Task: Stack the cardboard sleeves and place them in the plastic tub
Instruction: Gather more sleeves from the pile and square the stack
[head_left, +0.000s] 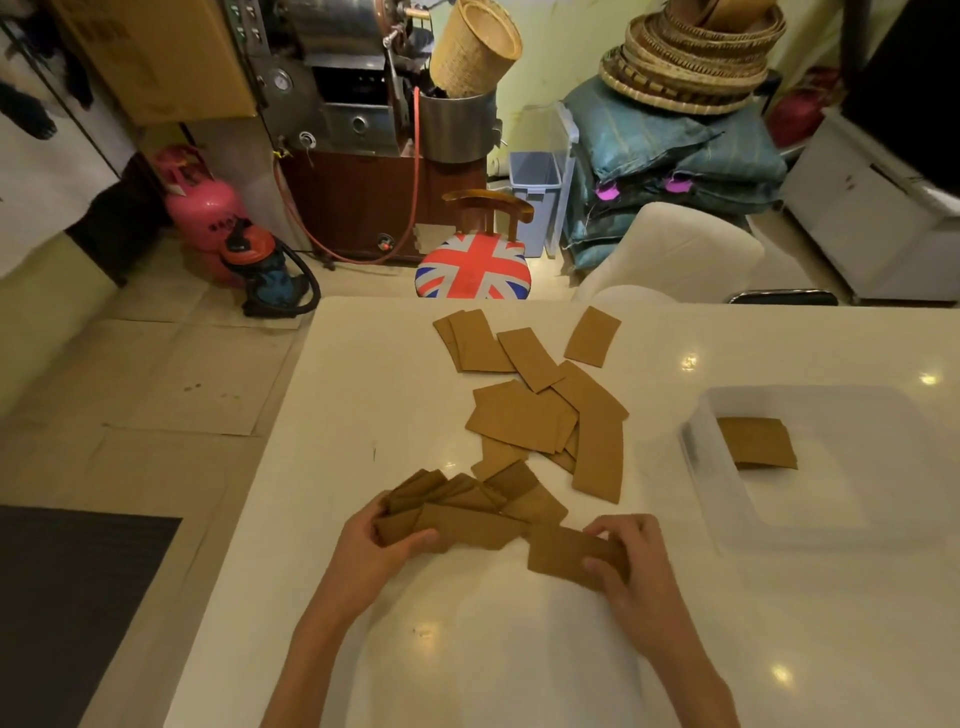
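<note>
Flat brown cardboard sleeves (540, 410) lie scattered on a white worktop (363, 395). The left hand (387, 543) grips a fanned bunch (457, 506); the right hand's (626, 558) fingers (597, 566) pinch one sleeve (558, 553). A few sit in the clear plastic tub (711, 483), right.

The cardboard sleeves (524, 415) are matt brown paperboard, faintly rough. The table (395, 395) is smooth, glossy white and mirrors the lamps. The tub (711, 488) is clear, smooth plastic, slightly frosted. Behind, the machine (337, 47) is shiny metal, the baskets (685, 67) are coarse woven cane, and the stool (472, 270) is printed cloth with a varnished wood back.
</note>
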